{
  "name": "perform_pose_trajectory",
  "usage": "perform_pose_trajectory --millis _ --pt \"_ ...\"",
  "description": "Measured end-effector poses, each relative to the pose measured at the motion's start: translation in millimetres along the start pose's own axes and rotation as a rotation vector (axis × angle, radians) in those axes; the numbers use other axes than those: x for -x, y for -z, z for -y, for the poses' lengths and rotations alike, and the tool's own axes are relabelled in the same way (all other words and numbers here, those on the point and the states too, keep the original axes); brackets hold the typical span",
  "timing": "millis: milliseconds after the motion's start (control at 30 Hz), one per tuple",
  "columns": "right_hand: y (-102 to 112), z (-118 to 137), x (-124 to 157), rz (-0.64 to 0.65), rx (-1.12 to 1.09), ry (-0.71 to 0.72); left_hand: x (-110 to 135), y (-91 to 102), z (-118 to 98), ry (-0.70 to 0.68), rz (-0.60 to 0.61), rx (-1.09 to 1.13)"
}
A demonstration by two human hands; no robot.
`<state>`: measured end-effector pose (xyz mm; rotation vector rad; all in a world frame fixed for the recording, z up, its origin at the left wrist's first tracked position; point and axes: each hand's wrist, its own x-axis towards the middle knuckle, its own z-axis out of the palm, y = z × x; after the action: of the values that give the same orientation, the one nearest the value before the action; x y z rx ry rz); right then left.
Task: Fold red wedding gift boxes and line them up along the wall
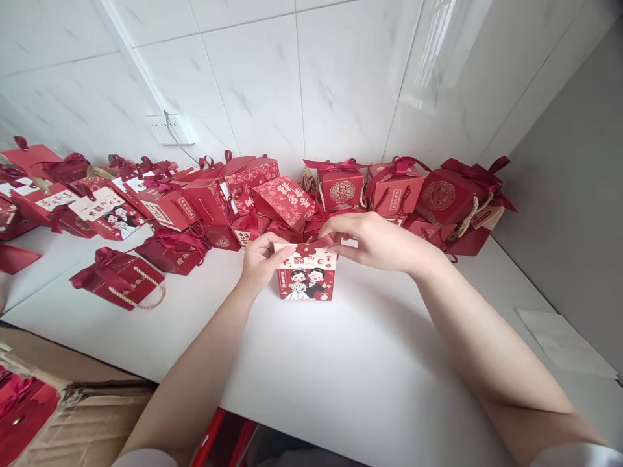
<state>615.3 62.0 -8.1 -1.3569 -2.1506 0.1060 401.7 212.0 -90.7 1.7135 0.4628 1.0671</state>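
A small red and white gift box (306,277) with a cartoon bride and groom on its front stands upright on the white table (370,363). My left hand (260,259) pinches the box's top left edge. My right hand (374,241) comes in from the right and its fingers pinch the red flap at the top of the same box. Both hands are closed on the box's top.
Many red gift boxes with ribbons (341,188) line the back of the table against the tiled wall. One box with a rope handle (119,279) lies at the left. A cardboard carton (73,415) sits below the table's near left edge. A wall socket (172,130) is at upper left.
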Motion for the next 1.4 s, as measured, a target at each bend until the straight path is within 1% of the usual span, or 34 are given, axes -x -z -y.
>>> perform_pose_trajectory --millis 67,133,233,333,467,633,733,833,967,1033,1200,1333,1400 --pt "5 -7 2 0.026 0.007 -0.014 -2 4.0 0 0.001 0.015 -0.005" --pt "8 -13 3 0.06 -0.033 -0.012 -4 6.2 1 0.006 0.045 -0.005" --pt "7 -20 2 0.074 -0.111 -0.017 -4 6.6 1 0.031 0.069 0.016" --pt "3 -24 1 0.069 -0.178 -0.037 -3 5.2 2 0.057 0.066 0.035" --pt "1 -27 1 0.13 -0.296 -0.047 -3 1.6 3 0.086 0.042 0.053" --pt "0 -28 3 0.101 -0.234 -0.038 -3 -2.3 4 0.112 0.042 0.094" --pt "0 -25 3 0.074 -0.158 -0.009 -2 -2.3 4 0.103 0.042 0.08" --pt "2 -21 3 0.058 -0.121 -0.009 -2 -1.3 4 0.09 0.032 0.066" --pt "6 -19 3 0.032 -0.132 -0.006 -1 -0.2 4 0.098 0.026 0.058" --pt "6 -19 2 0.01 -0.121 -0.026 -1 0.4 5 0.107 0.036 0.054" --pt "4 -18 2 0.019 -0.158 -0.13 -2 2.0 4 0.116 0.046 0.061" --pt "0 -16 0 0.022 -0.242 -0.138 -2 1.0 2 0.102 0.039 0.035" --pt "-5 -16 -1 0.036 -0.222 -0.13 0 -0.9 1 0.114 0.069 -0.024"
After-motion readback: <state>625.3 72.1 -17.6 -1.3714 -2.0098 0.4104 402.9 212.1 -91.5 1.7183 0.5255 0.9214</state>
